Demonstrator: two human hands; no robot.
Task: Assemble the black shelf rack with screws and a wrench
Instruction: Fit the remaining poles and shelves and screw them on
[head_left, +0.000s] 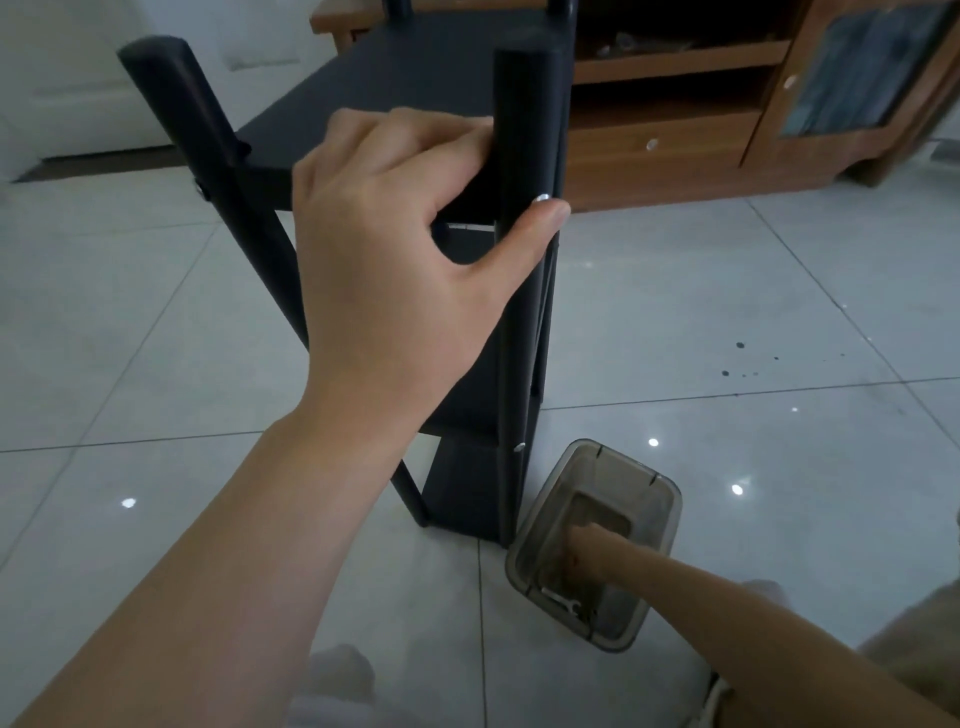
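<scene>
The black shelf rack (415, 73) stands on the tiled floor in front of me, its upper shelf near eye level. My left hand (395, 228) grips the rack's near right post (524, 130) at the top shelf edge, thumb beside a silver screw head (543, 197). A second screw head (519, 447) shows lower on that post. My right hand (587, 545) reaches down into a smoky clear plastic container (660, 493) on the floor; its fingers are hidden inside. A small silver wrench (563, 604) lies in the container's near corner.
A wooden cabinet (727, 130) with a drawer and glass door stands behind the rack. A white sofa (78, 78) sits at the far left. Dark specks (740, 358) mark the tiles to the right. My knees show at the bottom edge.
</scene>
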